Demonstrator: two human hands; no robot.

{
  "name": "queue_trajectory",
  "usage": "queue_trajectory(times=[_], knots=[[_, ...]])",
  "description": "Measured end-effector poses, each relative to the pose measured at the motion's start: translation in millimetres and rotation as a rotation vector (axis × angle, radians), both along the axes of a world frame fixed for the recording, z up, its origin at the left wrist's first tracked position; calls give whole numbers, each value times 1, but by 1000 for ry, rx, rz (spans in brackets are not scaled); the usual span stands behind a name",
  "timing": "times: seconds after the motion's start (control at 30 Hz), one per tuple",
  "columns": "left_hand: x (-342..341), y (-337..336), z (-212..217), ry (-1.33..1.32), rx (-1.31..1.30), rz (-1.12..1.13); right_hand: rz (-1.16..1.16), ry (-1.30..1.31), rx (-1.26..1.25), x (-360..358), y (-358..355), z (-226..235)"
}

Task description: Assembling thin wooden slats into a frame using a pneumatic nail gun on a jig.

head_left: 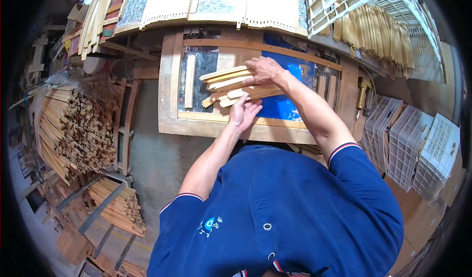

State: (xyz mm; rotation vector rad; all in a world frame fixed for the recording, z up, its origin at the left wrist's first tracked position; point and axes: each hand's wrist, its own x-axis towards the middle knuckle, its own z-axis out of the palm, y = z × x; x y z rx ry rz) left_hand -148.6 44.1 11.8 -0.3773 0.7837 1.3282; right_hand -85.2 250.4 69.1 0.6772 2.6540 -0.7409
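A loose bundle of pale wooden strips [227, 84] lies across the middle of a wood-framed work surface [169, 125], its left ends uneven and fanned. My right hand [265, 71] is over the far side of the bundle, fingers closed around the strips. At the near side, my left hand [244, 113] has its palm turned up and its fingers stretched apart. Its thumb touches the nearest strips. Beneath the bundle's right end shows a blue panel [280, 108]. One separate strip [190, 81] lies on the dark panel to the left.
Large stacks of wooden sticks [88, 129] stand at left. Beyond the work surface is a bench with pale slatted panels [167, 4]. A white plastic crate [378, 1] leans over upright strips [376, 36] at far right. White crates [423, 151] and a brass-coloured tool [363, 92] are at right.
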Motion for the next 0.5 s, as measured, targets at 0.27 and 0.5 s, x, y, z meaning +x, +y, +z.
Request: queue_trajectory(times=[0.27, 0.5], knots=[[-14, -4, 1, 195, -165, -262, -99, -79, -40, 11, 3, 5], [-19, -21, 8, 360, -214, -321, -325, 34, -60, 22, -8, 7]])
